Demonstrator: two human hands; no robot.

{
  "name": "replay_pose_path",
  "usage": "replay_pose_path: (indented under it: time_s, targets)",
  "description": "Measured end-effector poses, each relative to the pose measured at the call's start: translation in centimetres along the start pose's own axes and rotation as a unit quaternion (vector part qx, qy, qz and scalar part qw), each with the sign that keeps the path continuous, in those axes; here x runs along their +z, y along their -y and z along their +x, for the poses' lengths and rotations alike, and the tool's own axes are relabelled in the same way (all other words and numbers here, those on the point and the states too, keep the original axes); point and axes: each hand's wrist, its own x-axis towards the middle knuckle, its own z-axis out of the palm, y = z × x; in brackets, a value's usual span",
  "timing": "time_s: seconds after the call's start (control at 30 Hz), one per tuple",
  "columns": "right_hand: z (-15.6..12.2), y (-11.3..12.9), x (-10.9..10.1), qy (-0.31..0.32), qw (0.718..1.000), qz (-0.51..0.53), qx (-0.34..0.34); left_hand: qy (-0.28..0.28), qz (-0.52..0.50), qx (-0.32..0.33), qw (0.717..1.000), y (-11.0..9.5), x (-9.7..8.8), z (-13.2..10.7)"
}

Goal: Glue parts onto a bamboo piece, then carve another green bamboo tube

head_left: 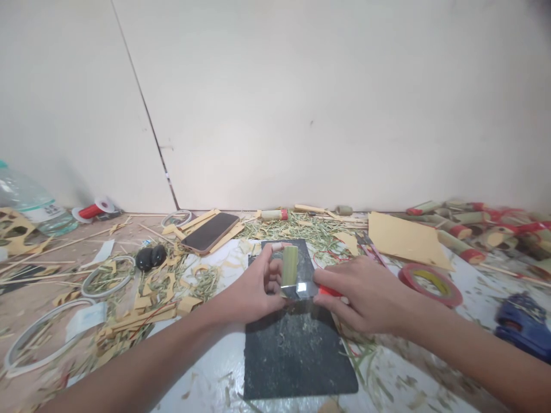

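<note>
My left hand (261, 289) closes its fingers around a short green bamboo piece (290, 263), held upright over a black mat (297, 361). In my right hand (361, 292) is a red-handled knife (330, 291), mostly covered by the fingers. Its shiny, wide blade (304, 288) points left and lies across the lower end of the bamboo piece. Whether the blade has cut into it, I cannot tell. Fine shavings are scattered over the mat.
Green shavings (297, 223) cover the back of the surface. A phone (210, 232), a roll of red tape (430, 285), a yellow sheet (407, 238), a blue tool (523, 327) and a pile of red-banded bamboo pieces (469, 226) lie around. A plastic bottle (34, 201) is far left.
</note>
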Motion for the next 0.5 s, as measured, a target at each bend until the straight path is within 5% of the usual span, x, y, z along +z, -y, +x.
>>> replay_pose_path:
  time_s: [0.23,0.5]
  targets:
    - [-0.4,-4.2,-1.9,-0.106,0.978,-0.017,0.177,0.039,0.038,-0.003,0.998,0.1,0.6,-0.4]
    - [-0.3,0.9,-0.4,-0.002,1.0,0.0,0.001,-0.001,-0.004,0.014,1.0,0.8,0.2,0.1]
